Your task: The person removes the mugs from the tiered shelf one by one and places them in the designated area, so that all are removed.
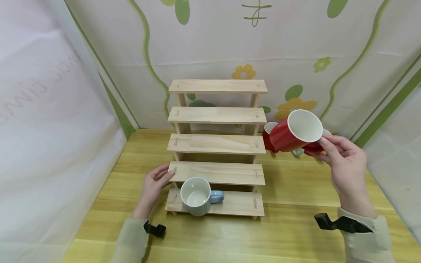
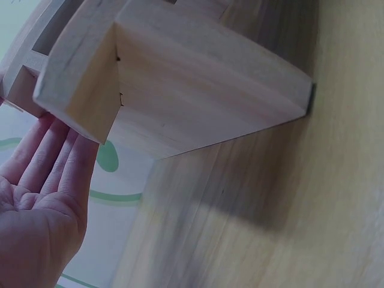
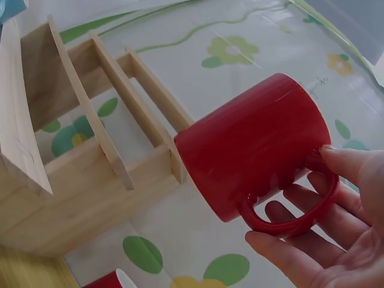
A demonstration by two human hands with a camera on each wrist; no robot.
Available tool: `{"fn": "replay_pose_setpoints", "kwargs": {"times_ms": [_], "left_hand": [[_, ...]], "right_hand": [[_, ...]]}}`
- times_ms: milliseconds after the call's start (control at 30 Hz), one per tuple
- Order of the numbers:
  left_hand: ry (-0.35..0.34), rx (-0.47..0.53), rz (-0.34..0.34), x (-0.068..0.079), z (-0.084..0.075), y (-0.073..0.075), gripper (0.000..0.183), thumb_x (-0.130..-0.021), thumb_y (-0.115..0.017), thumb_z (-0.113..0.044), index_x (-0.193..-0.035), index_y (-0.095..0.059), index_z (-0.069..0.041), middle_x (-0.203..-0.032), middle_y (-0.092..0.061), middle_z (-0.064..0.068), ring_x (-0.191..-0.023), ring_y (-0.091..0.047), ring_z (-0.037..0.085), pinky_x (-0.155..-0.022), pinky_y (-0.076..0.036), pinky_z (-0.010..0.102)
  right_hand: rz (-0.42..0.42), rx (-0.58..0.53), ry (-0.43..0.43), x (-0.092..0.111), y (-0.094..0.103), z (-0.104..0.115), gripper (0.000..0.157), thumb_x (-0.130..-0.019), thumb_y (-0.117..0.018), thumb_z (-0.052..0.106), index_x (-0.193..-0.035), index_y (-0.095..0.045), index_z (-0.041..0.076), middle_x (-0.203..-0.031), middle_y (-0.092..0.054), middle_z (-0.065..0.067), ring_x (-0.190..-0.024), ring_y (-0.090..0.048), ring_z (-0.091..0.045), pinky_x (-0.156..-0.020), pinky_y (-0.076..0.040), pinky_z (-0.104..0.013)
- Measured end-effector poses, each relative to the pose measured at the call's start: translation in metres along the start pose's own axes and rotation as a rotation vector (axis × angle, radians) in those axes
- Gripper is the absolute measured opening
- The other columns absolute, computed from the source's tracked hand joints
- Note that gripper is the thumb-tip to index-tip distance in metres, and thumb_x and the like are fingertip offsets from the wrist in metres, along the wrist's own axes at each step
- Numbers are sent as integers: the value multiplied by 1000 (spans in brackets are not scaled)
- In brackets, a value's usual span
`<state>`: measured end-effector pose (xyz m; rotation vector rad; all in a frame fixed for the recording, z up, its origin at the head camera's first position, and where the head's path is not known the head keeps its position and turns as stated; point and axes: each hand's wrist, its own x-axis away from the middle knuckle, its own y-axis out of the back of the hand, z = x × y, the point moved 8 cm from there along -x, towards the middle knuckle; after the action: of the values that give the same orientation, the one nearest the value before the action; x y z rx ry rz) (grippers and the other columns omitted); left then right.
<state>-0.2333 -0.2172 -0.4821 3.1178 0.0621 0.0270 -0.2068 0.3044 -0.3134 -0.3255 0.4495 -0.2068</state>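
My right hand grips a red mug by its handle, raised beside the upper right of a wooden step shelf. The mug is tilted, its white inside facing up and toward me in the head view. My left hand holds the left end of the second step from the bottom, thumb on top; in the left wrist view its fingers reach under the board's end. On the bottom step stands a light blue mug, upright, its blue handle pointing right.
Behind the raised mug, another red mug stands on the wood-grain table, right of the shelf. More mugs there are partly hidden by the raised mug and hand. A flowered white cloth hangs behind the shelf, with white cloth walls at both sides.
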Motion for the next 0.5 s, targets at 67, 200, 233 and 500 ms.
{"fn": "replay_pose_setpoints", "kwargs": {"times_ms": [67,200,233,500], "left_hand": [[3,0,0,0,0,0,46,-98,-72,-16,-137,-59,4,-129,-64,22,-102,-70,17,-84,-59,33],[4,-4,6,0,0,0,46,-98,-72,-17,-137,-59,3,-130,-64,23,-103,-69,17,-84,-59,33],[3,-5,9,0,0,0,46,-98,-72,-17,-137,-59,3,-130,-63,23,-103,-69,17,-84,-59,33],[-13,-4,14,0,-1,0,47,-98,-73,-18,-137,-59,3,-129,-65,21,-103,-69,19,-84,-59,34]], "right_hand": [[-29,5,-9,-2,5,-1,24,-93,-67,-10,-113,-63,-23,-102,-74,-20,-81,-75,-27,-69,-59,-36],[-108,32,-32,-4,16,-4,21,-91,-71,-7,-109,-68,-18,-99,-75,-16,-86,-74,-22,-69,-60,-32],[-119,41,-39,-5,18,-6,22,-91,-72,-6,-109,-68,-17,-99,-75,-15,-87,-74,-21,-69,-59,-31],[-152,90,-99,-8,34,-23,22,-88,-77,-1,-104,-71,-14,-92,-75,-15,-75,-75,-22,-65,-59,-32]]}}
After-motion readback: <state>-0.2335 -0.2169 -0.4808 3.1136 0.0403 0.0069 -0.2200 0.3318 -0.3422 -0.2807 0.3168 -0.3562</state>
